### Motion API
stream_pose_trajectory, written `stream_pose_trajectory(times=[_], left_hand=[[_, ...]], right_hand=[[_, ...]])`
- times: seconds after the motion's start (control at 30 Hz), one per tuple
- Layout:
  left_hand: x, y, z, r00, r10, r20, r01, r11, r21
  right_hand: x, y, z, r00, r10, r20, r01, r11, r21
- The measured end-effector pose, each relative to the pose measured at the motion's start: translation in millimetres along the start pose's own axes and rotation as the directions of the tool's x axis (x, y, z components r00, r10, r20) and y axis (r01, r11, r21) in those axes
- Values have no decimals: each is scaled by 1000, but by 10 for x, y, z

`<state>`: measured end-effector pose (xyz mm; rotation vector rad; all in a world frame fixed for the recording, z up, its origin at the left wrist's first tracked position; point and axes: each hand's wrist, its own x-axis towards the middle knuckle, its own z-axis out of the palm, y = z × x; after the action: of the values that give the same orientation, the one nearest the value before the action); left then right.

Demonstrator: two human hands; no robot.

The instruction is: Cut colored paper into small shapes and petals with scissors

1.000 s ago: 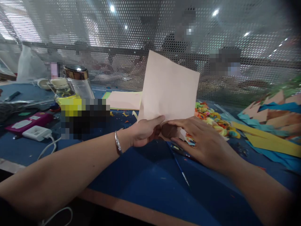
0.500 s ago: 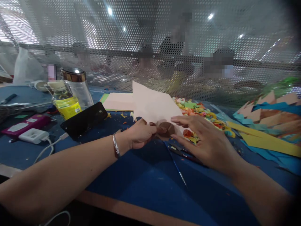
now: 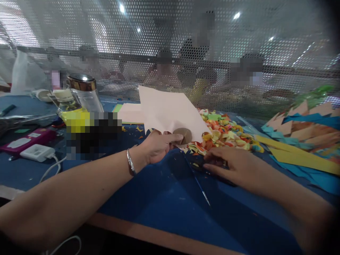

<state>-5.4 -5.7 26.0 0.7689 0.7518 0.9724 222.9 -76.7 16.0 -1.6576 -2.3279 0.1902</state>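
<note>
My left hand (image 3: 156, 147), with a silver bangle on its wrist, pinches the near edge of a pale pink paper sheet (image 3: 167, 109) together with a small brown paper disc (image 3: 183, 134). The sheet leans back and to the left over the blue table (image 3: 164, 198). My right hand (image 3: 231, 166) lies low on the table to the right, fingers curled over a dark tool (image 3: 202, 163) that I cannot make out clearly. A thin blue-handled tool (image 3: 198, 184) lies between my hands.
A heap of coloured paper scraps (image 3: 223, 132) sits just behind my right hand. Yellow, blue and tan paper strips (image 3: 300, 141) fill the right side. At the left stand a glass jar (image 3: 86, 92), a yellow bottle (image 3: 71, 113), a pink device (image 3: 23, 140) and a white charger (image 3: 35, 152). Behind runs a perforated screen (image 3: 170, 42).
The pink sheet has dropped from upright to leaning low over the table. My right hand left the brown disc and moved down and right onto the table by the dark tool.
</note>
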Motion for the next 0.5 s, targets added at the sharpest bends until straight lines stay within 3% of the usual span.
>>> stream_pose_trajectory(times=[0.27, 0.37, 0.5], left_hand=[[8, -27, -15, 998, 23, 54, -23, 1000, -9], [23, -47, -51, 995, 67, 77, -64, 997, -38], [57, -70, -87, 994, 90, 62, -87, 995, -52]], right_hand=[[-7, 60, 25, 975, 76, 210, -99, 990, 102], [7, 32, 1, 984, 15, 179, -37, 992, 121], [18, -64, -32, 999, 29, 28, -33, 987, 160]])
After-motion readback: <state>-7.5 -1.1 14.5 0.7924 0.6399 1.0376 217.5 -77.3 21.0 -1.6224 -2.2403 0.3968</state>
